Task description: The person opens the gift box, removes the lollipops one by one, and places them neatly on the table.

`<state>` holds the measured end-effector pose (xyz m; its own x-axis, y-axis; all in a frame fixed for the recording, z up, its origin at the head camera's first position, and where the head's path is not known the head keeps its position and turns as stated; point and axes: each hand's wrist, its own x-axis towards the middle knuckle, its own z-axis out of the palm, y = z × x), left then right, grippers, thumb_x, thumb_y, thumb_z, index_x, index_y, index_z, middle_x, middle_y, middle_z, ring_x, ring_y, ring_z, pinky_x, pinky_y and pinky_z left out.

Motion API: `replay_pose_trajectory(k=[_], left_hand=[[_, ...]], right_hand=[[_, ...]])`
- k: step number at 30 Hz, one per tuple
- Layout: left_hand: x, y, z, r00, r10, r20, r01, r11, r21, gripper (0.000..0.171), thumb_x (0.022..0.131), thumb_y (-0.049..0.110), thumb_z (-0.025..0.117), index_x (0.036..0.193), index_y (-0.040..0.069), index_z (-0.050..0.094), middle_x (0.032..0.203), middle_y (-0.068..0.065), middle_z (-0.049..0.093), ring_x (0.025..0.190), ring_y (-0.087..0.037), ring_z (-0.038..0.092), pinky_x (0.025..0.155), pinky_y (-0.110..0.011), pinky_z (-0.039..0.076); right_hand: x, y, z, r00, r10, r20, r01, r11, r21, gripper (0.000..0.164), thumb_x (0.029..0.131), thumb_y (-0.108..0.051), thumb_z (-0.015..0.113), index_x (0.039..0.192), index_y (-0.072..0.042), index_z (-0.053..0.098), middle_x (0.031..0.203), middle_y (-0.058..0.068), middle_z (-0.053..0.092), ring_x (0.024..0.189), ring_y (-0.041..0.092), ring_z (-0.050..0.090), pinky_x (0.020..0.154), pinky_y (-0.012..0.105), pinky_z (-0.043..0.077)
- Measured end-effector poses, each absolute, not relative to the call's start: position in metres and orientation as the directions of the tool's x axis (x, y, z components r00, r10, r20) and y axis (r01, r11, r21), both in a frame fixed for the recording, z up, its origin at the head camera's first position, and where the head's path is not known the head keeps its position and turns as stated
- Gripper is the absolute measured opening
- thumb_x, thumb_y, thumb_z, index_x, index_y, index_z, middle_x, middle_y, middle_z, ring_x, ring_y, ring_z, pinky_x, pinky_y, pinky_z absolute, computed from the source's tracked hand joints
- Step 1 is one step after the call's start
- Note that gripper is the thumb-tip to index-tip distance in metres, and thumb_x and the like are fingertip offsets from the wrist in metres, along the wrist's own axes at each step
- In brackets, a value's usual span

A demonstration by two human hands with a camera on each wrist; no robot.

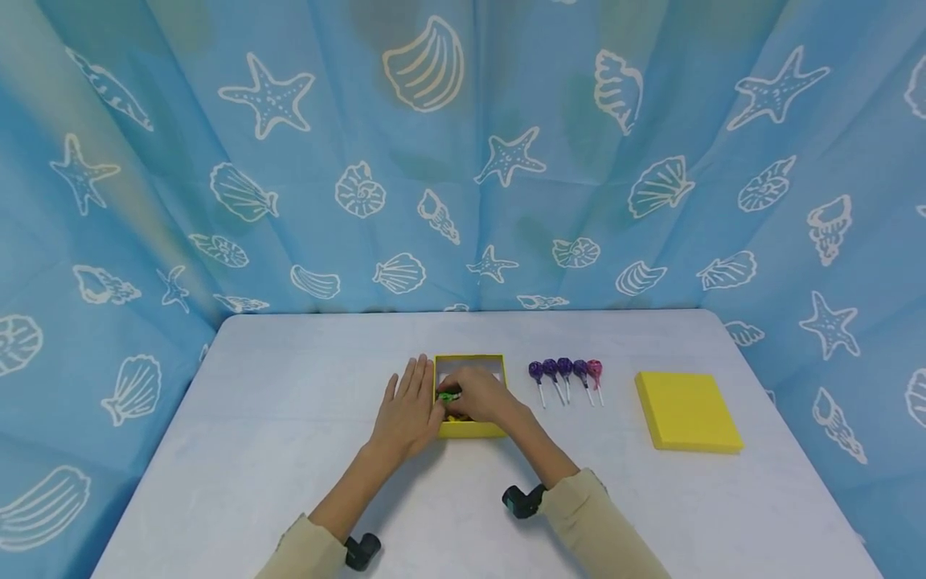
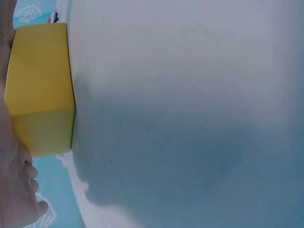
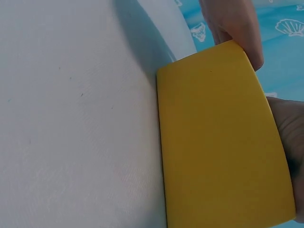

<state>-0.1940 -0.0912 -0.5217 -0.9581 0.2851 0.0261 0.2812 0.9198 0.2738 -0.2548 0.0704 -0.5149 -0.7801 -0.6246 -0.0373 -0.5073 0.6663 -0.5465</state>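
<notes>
An open yellow box (image 1: 472, 431) stands on the white table, a grey-white lining showing inside. My left hand (image 1: 407, 414), fingers straight, lies along the box's left side, its thumb at the rim. My right hand (image 1: 477, 396) reaches into the box and pinches a small green thing (image 1: 448, 396), too small to identify. Yellow bits (image 1: 457, 417) show below it; the rest of the contents is hidden by my hand. The left wrist view has the outer walls of the box (image 2: 42, 71) beside my left hand (image 2: 16, 180). In the right wrist view the box (image 3: 218, 142) hides my right fingertips.
Several lollipops (image 1: 565, 368), purple ones and a pink one, lie in a row right of the box. Farther right is a square yellow lid (image 1: 689, 412). Behind the table (image 1: 311, 362) hangs a blue seashell-print curtain (image 1: 448, 161).
</notes>
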Motion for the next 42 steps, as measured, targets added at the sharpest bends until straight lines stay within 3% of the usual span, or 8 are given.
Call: replay_pose_trajectory(k=[7,13,19,26,42], left_hand=[[-0.193,-0.090,-0.523,-0.958,0.284,0.030,0.281,0.920,0.275,0.065,0.105,0.031,0.034,0.157,-0.004,0.016,0.164,-0.018,0.013,0.151,-0.031,0.008,0.118,-0.052,0.011],[-0.194,-0.089,-0.522,-0.963,0.269,0.020,0.264,0.927,0.267,0.065,0.105,0.031,0.036,0.156,-0.005,0.019,0.164,-0.018,0.015,0.151,-0.031,0.010,0.118,-0.052,0.012],[-0.194,-0.088,-0.522,-0.965,0.262,0.016,0.257,0.930,0.263,0.066,0.105,0.031,0.036,0.157,-0.004,0.018,0.164,-0.018,0.014,0.151,-0.031,0.010,0.118,-0.051,0.011],[-0.194,-0.088,-0.524,-0.964,0.265,0.014,0.259,0.930,0.260,0.065,0.105,0.028,0.037,0.157,-0.004,0.016,0.164,-0.017,0.012,0.151,-0.031,0.008,0.119,-0.050,0.010],[-0.194,-0.088,-0.523,-0.964,0.264,0.034,0.263,0.926,0.271,0.065,0.104,0.027,0.038,0.157,-0.005,0.018,0.164,-0.018,0.014,0.151,-0.032,0.010,0.118,-0.051,0.011]], right_hand=[[-0.254,0.077,-0.509,-0.795,-0.603,0.064,-0.518,0.620,-0.590,0.020,0.089,-0.013,0.075,0.109,-0.013,0.077,0.096,-0.001,0.074,0.085,0.014,0.069,0.080,0.033,0.055],[-0.254,0.089,-0.498,-0.869,-0.489,0.079,-0.386,0.568,-0.726,0.026,0.090,-0.013,0.074,0.116,-0.009,0.076,0.111,0.003,0.073,0.102,0.019,0.068,0.087,0.035,0.055],[-0.250,0.108,-0.492,-0.920,-0.377,0.105,-0.302,0.512,-0.804,0.029,0.088,-0.012,0.077,0.116,-0.007,0.075,0.108,0.002,0.074,0.103,0.022,0.069,0.086,0.036,0.056],[-0.242,0.138,-0.485,-0.956,-0.273,0.110,-0.248,0.543,-0.802,0.027,0.086,-0.014,0.078,0.114,-0.012,0.076,0.106,0.000,0.074,0.106,0.026,0.068,0.089,0.042,0.054],[-0.218,0.216,-0.497,-0.992,-0.103,0.076,-0.122,0.572,-0.811,0.032,0.086,-0.019,0.080,0.115,-0.007,0.073,0.111,0.010,0.071,0.102,0.028,0.069,0.083,0.038,0.057]])
